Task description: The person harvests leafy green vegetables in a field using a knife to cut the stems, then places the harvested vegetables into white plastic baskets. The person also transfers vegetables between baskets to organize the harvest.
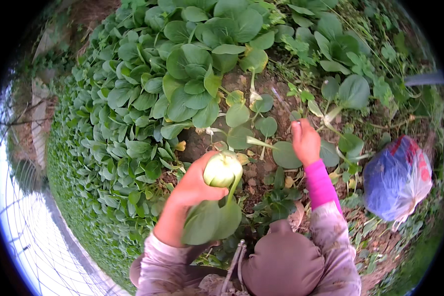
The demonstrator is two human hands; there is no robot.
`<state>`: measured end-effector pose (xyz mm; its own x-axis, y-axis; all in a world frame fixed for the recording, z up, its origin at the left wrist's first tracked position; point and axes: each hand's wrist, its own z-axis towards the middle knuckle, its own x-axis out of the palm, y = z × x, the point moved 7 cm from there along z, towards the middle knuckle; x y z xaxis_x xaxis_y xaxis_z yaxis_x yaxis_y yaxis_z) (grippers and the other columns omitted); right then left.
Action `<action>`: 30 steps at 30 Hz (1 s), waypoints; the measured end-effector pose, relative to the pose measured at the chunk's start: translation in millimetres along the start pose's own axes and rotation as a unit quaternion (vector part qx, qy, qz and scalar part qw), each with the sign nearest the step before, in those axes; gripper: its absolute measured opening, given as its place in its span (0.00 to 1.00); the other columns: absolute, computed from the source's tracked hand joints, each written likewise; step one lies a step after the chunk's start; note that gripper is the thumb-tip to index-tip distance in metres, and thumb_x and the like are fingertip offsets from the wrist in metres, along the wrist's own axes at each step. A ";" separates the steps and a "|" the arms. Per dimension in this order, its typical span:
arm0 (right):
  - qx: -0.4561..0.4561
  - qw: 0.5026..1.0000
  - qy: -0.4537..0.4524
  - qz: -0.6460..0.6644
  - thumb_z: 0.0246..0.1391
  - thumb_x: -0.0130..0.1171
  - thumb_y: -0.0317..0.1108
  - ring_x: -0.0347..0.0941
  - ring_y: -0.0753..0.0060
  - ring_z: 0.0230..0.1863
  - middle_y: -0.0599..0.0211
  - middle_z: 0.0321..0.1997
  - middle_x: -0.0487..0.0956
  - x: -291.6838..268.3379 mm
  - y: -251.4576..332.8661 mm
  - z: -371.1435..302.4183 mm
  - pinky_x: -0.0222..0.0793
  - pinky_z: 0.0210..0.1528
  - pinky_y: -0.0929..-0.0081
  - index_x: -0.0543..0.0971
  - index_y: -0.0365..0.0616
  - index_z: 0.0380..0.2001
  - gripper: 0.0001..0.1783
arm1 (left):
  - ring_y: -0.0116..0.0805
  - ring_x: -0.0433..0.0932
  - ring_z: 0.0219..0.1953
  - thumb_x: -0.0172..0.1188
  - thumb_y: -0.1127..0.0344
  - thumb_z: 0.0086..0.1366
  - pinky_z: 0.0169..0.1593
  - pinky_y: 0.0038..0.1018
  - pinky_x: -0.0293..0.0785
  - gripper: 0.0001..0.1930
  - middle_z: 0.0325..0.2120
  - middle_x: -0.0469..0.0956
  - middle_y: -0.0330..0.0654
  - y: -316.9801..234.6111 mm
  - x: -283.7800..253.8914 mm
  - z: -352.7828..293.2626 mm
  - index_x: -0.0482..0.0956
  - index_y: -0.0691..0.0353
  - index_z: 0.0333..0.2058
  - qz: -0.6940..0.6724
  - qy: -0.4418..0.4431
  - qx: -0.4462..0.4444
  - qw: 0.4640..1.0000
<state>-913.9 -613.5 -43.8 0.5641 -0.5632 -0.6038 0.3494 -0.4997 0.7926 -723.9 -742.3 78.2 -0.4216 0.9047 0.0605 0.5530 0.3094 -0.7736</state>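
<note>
My left hand is wrapped round a head of bok choy, its pale cut base turned up and its green leaves hanging down over my wrist. To the right, above loose leaves on the soil, my right hand is closed, the thumb pressed on the fingers. A tiny bit of something shows at its fingertips, too small to name. Cut-off leaves lie on the ground just below and left of that hand. Beyond my hands a large bok choy plant stands in the soil.
Dense rows of bok choy fill the left and far side. A full plastic bag, blue and white with red marks, sits at the right. Bare soil with leaf scraps lies between. A mesh fence runs along the left edge.
</note>
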 end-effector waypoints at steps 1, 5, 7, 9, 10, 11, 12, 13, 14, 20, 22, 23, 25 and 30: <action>0.004 1.000 0.014 -0.009 0.59 0.43 0.45 0.74 0.55 0.24 0.57 0.21 0.75 -5.4 11.1 -0.3 0.66 0.25 0.63 0.73 0.43 0.34 0.17 | 0.34 0.73 0.44 0.66 0.71 0.35 0.50 0.27 0.68 0.36 0.41 0.73 0.42 1.4 -2.5 2.5 0.67 0.66 0.49 0.051 0.038 -0.015 0.998; 0.023 0.994 0.088 0.058 0.57 0.47 0.43 0.74 0.48 0.31 0.52 0.28 0.76 27.7 34.8 14.4 0.68 0.34 0.59 0.67 0.42 0.42 0.17 | 0.49 0.69 0.50 0.62 0.70 0.35 0.53 0.33 0.66 0.35 0.48 0.68 0.51 -35.6 10.7 56.4 0.66 0.62 0.49 0.448 0.027 0.064 0.891; 0.049 0.988 0.119 0.084 0.55 0.48 0.41 0.73 0.47 0.35 0.50 0.32 0.76 53.7 28.0 31.3 0.67 0.38 0.58 0.65 0.41 0.44 0.18 | 0.51 0.74 0.44 0.62 0.67 0.38 0.47 0.36 0.72 0.32 0.59 0.57 0.50 -57.7 6.2 93.9 0.68 0.61 0.47 0.595 -0.029 0.036 0.802; 0.058 0.987 0.124 0.085 0.53 0.49 0.36 0.72 0.46 0.40 0.48 0.37 0.75 68.0 32.1 47.4 0.66 0.42 0.57 0.66 0.43 0.45 0.16 | 0.48 0.77 0.40 0.61 0.66 0.40 0.43 0.36 0.73 0.28 0.62 0.51 0.49 -50.1 -18.7 132.3 0.69 0.61 0.45 0.690 -0.059 -0.003 0.721; 0.036 0.989 0.109 0.092 0.53 0.49 0.36 0.72 0.46 0.40 0.48 0.38 0.75 76.0 37.1 53.6 0.66 0.42 0.57 0.68 0.45 0.45 0.16 | 0.46 0.77 0.40 0.61 0.66 0.41 0.43 0.36 0.74 0.26 0.62 0.49 0.48 -48.6 -34.9 143.6 0.70 0.61 0.44 0.725 -0.070 -0.042 0.684; 0.015 0.990 0.095 0.100 0.52 0.49 0.35 0.71 0.46 0.41 0.49 0.38 0.75 83.4 42.7 59.8 0.66 0.42 0.57 0.69 0.47 0.45 0.16 | 0.45 0.78 0.40 0.61 0.66 0.42 0.43 0.36 0.74 0.25 0.63 0.47 0.48 -45.6 -51.7 148.0 0.70 0.61 0.43 0.757 -0.082 -0.081 0.643; 0.020 0.990 0.101 0.097 0.52 0.49 0.35 0.71 0.46 0.40 0.50 0.39 0.75 88.6 40.7 64.2 0.66 0.42 0.57 0.70 0.48 0.45 0.16 | 0.44 0.78 0.40 0.61 0.66 0.43 0.42 0.36 0.74 0.24 0.64 0.45 0.48 -40.0 -58.8 150.4 0.70 0.61 0.43 0.766 -0.078 -0.106 0.629; 0.024 0.990 0.107 0.094 0.52 0.49 0.34 0.71 0.46 0.40 0.51 0.39 0.75 93.8 39.6 68.7 0.66 0.42 0.56 0.72 0.49 0.45 0.16 | 0.43 0.78 0.39 0.60 0.66 0.43 0.42 0.35 0.74 0.23 0.64 0.43 0.47 -34.7 -66.7 150.5 0.70 0.62 0.42 0.774 -0.074 -0.133 0.614; 0.028 0.989 0.113 0.091 0.51 0.50 0.34 0.71 0.45 0.40 0.51 0.39 0.75 98.9 39.3 73.0 0.66 0.42 0.56 0.73 0.51 0.45 0.16 | 0.42 0.78 0.39 0.60 0.66 0.44 0.41 0.35 0.74 0.22 0.65 0.41 0.47 -29.2 -74.3 149.5 0.70 0.62 0.41 0.782 -0.071 -0.159 0.598; -0.013 0.993 0.107 0.052 0.53 0.49 0.33 0.73 0.51 0.32 0.53 0.31 0.76 136.0 23.4 101.4 0.69 0.32 0.58 0.72 0.46 0.47 0.17 | 0.39 0.79 0.38 0.60 0.67 0.45 0.40 0.32 0.74 0.25 0.65 0.43 0.42 -16.5 -91.2 141.4 0.69 0.63 0.44 0.765 -0.098 -0.149 0.618; 0.153 0.936 0.257 0.188 0.54 0.47 0.32 0.71 0.61 0.24 0.57 0.26 0.74 151.4 14.2 107.6 0.66 0.23 0.64 0.72 0.41 0.46 0.17 | 0.40 0.79 0.38 0.59 0.69 0.45 0.41 0.33 0.74 0.23 0.64 0.44 0.37 -16.6 -104.7 136.6 0.69 0.63 0.44 0.743 -0.118 -0.147 0.642; 0.233 0.881 0.327 0.250 0.55 0.46 0.32 0.70 0.65 0.20 0.59 0.23 0.73 155.6 17.3 103.4 0.65 0.18 0.67 0.72 0.39 0.46 0.16 | 0.41 0.78 0.38 0.58 0.70 0.45 0.41 0.34 0.74 0.23 0.64 0.45 0.35 -16.6 -111.5 133.8 0.69 0.63 0.44 0.733 -0.125 -0.145 0.652; 0.260 0.861 0.305 0.314 0.55 0.45 0.31 0.61 0.75 0.13 0.66 0.18 0.68 147.0 28.3 103.5 0.58 0.12 0.74 0.73 0.35 0.41 0.14 | 0.41 0.78 0.38 0.57 0.71 0.46 0.41 0.35 0.74 0.22 0.64 0.46 0.32 -15.3 -116.4 132.9 0.69 0.64 0.44 0.719 -0.138 -0.142 0.666; 0.272 0.850 0.324 0.313 0.53 0.44 0.30 0.64 0.70 0.12 0.61 0.19 0.71 170.6 29.0 111.3 0.61 0.14 0.71 0.73 0.34 0.36 0.13 | 0.41 0.78 0.38 0.56 0.72 0.46 0.41 0.35 0.74 0.22 0.63 0.47 0.31 -8.2 -113.6 135.8 0.69 0.65 0.44 0.704 -0.162 -0.130 0.679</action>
<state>-890.8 -797.3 -133.3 0.8679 -0.4378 0.2348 -0.4690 -0.5661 0.6779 -778.1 -887.3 -8.0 0.5435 0.2586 -0.7986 0.6629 -0.7159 0.2192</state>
